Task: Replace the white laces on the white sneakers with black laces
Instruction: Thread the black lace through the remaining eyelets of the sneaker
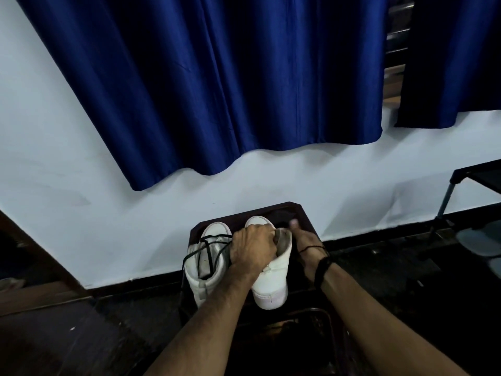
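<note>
A deep blue pleated curtain (217, 77) hangs over a pale wall (54, 158). Straight below its hem stands the small dark wooden surface (303, 213), and a black metal rack (461, 191) sits low to the right of the curtain, with pale shapes on its lower tier too dim to name.

On the surface, a pair of white high-top sneakers stands side by side, toes pointing toward the curtain. The left sneaker (202, 272) has a thin black lace (208, 244) running loosely across its tongue and trailing over its outer side; no white lace shows on it. I judge this shoe at least partly relaced, though how many eyelets are threaded cannot be made out.

The right sneaker (273, 280) is being handled. The left hand (253, 251) is curled around its collar, fingers hooked into the opening, so that grip is closed on the shoe. The right hand (306, 251) lies against the shoe's far side, thumb raised toward the curtain; its fingers are hidden, so I cannot tell whether its grip holds anything. A dark band circles that wrist.

The lacing area of the right sneaker is covered by the hands, so whether it carries any lace cannot be seen. It likely remains the main work left, together with tightening and tying the loose lace on the left sneaker.
</note>
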### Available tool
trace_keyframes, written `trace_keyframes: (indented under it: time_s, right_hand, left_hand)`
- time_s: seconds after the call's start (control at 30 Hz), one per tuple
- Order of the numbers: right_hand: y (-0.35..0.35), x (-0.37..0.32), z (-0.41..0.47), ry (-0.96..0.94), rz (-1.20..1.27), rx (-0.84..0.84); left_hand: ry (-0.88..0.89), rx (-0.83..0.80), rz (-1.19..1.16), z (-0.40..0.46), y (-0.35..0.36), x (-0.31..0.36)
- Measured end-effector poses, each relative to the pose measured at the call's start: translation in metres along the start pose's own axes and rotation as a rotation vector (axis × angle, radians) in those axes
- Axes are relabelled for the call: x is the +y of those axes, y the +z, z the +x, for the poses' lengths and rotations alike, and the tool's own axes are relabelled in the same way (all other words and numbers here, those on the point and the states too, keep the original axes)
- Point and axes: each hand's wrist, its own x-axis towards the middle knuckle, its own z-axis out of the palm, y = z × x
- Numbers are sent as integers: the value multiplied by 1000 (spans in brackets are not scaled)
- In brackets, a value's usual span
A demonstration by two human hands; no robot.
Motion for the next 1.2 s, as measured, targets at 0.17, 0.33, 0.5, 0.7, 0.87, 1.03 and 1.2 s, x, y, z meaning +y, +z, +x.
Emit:
trace_keyframes:
  time_s: [0.17, 0.33, 0.5, 0.7, 0.87, 1.03, 1.2]
  right_hand:
    - [2, -1, 12, -106, -191, -17]
    - [8, -14, -3, -219, 301, 136]
    - [-21, -55, -3, -374, 665, 217]
    - [-23, -49, -14, -775, -1341, -188]
    - [-33, -65, -17, -602, -1264, 5]
    - [-55, -82, -15, -327, -337, 294]
    - [-40, -103, -35, -302, 54, 135]
  left_hand:
    - [-3, 60, 11, 0, 3, -2]
    - [12, 124, -2, 4, 13, -6]
    - [21, 222, 12, 5, 20, -8]
    - [-48, 249, 2, 4, 20, -9]
    - [-97, 220, -7, 1, 17, -8]
    - [-173, 212, -53, -8, 9, -10]
    - [-375, 255, -65, -17, 4, -8]
